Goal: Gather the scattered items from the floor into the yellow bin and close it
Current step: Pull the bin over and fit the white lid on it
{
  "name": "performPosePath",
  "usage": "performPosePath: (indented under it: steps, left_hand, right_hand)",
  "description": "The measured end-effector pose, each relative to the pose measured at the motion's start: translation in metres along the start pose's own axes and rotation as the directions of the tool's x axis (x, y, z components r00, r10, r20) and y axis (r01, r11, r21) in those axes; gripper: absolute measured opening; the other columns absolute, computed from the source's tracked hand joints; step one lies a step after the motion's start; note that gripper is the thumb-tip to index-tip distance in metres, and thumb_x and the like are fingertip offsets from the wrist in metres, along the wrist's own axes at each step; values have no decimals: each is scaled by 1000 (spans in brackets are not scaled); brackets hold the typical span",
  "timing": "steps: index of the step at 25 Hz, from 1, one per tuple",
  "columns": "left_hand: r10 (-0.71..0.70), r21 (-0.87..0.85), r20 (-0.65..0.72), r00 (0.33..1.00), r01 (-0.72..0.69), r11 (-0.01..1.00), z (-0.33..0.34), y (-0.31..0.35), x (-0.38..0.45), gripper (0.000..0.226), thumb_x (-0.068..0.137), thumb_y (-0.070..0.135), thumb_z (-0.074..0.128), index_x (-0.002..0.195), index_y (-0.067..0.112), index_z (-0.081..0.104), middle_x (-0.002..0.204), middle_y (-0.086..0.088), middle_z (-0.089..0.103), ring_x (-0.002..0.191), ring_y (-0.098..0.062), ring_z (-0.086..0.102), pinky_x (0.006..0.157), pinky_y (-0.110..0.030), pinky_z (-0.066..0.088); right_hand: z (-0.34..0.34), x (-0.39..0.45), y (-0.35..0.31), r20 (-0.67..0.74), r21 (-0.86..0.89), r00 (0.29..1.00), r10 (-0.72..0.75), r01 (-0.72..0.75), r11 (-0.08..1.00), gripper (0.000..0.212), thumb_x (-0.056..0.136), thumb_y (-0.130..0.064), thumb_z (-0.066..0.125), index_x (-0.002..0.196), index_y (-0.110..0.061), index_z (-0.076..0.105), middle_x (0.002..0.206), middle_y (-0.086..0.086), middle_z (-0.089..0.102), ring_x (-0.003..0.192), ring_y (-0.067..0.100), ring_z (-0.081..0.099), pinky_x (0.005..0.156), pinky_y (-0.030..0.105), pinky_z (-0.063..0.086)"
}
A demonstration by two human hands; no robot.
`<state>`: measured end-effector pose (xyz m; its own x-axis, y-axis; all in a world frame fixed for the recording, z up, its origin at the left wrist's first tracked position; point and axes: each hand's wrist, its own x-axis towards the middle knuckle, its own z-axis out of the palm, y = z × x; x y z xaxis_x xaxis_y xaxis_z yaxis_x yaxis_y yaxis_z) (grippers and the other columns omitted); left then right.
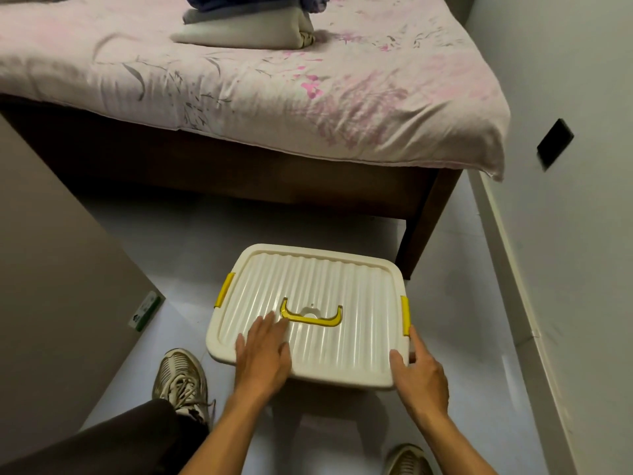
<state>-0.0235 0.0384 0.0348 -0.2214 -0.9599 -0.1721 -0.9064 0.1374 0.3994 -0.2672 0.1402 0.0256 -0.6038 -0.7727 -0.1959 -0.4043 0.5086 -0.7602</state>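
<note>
The bin [342, 377] stands on the pale floor before me with its cream ribbed lid [322, 286] on top. The lid has a yellow handle [311, 317] lying flat at its middle and yellow latches [405, 315] at the left and right sides. My left hand [263, 351] lies flat on the lid's near left part, fingers straight, tips just short of the handle. My right hand [419, 371] holds the lid's near right corner, thumb on top, fingers down the side below the right latch. The bin's contents are hidden.
A bed [274, 97] with a floral sheet and folded linen [246, 32] stands behind the bin; its dark wooden leg [416, 234] is close to the bin's far right corner. A brown cabinet [51, 269] rises at left, a wall [565, 234] at right. My shoes [181, 378] flank the near floor.
</note>
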Motion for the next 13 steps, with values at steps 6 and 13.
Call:
performPosePath:
  steps: [6,13]
  left_hand:
    - [-169,45,-188,967,180,983,0,-43,-52,71,91,61,47,147,19,35,159,-12,24,147,-31,20,118,-47,20]
    - [-289,-386,-135,948,218,896,-7,-52,-28,101,82,32,76,156,14,10,165,-1,2,149,-27,14,116,-43,24]
  right_hand:
    - [-2,-34,28,102,-420,914,-392,397,816,64,81,-31,76,139,-27,49,145,10,47,123,30,48,98,50,45]
    - [15,-23,14,85,-452,869,-487,469,759,62,64,-24,89,122,-17,68,133,9,61,112,45,60,80,59,54]
